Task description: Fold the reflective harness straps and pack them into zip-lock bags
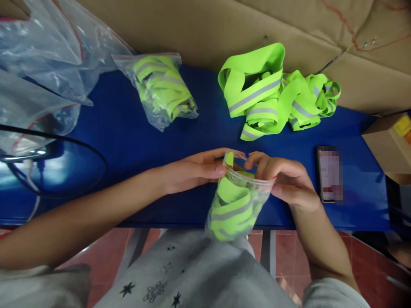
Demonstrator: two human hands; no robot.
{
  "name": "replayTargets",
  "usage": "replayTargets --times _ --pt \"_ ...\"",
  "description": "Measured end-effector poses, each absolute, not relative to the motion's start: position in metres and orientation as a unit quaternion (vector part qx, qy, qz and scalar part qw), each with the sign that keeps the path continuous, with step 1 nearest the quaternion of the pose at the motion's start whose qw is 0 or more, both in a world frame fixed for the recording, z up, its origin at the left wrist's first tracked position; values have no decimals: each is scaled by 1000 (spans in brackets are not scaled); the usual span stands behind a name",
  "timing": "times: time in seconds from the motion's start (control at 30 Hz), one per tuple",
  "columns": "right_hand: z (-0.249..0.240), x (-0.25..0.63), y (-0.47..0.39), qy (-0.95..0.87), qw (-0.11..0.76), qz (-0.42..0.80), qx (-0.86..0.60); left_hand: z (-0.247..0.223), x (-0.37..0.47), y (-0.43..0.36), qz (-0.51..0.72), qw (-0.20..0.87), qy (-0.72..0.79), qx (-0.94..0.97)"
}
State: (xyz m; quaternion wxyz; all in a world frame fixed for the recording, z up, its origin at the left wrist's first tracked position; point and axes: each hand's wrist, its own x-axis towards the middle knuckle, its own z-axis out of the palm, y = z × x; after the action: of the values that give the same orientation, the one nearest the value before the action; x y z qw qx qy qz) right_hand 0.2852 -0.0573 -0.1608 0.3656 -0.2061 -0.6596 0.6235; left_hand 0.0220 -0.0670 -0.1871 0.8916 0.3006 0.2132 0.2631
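Observation:
A clear zip-lock bag [261, 194] hangs between my hands over the table's front edge, its mouth spread open. Inside lies a neon-green reflective strap [233, 209] with a grey stripe, one end poking up at the mouth. My left hand [205, 169] pinches the left side of the bag's rim. On the right side, my right hand [285, 177] grips the rim, with some fingers at the opening. Behind my hands, a heap of loose green reflective straps [263, 96] lies on the blue table [205, 128].
A filled bag of green straps [163, 87] lies at the back left. Empty zip-lock bags [48, 55] and a black cable [80, 147] occupy the far left. A phone [328, 173] and a cardboard box [388, 141] are on the right. Brown cardboard [192, 30] lines the back.

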Motion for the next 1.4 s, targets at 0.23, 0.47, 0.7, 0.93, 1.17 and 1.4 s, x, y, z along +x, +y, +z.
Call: replayTargets --times 0.23,0.47,0.7,0.93,1.17,1.4 --pt "-156 287 -54 -736 367 493 -283 -177 27 -70 323 821 314 351" --pt "-153 282 -54 -812 322 429 -230 -176 30 -74 277 834 312 360" --pt "-156 277 -58 -832 237 448 -224 -174 35 -85 289 807 320 404" --pt "-159 278 -58 -818 300 441 -213 -172 35 -88 295 811 360 354" --pt "-155 268 -62 -844 150 481 -183 -171 39 -89 279 833 325 349" --pt "-164 262 -63 -833 273 440 -195 -166 35 -88 290 793 426 327"
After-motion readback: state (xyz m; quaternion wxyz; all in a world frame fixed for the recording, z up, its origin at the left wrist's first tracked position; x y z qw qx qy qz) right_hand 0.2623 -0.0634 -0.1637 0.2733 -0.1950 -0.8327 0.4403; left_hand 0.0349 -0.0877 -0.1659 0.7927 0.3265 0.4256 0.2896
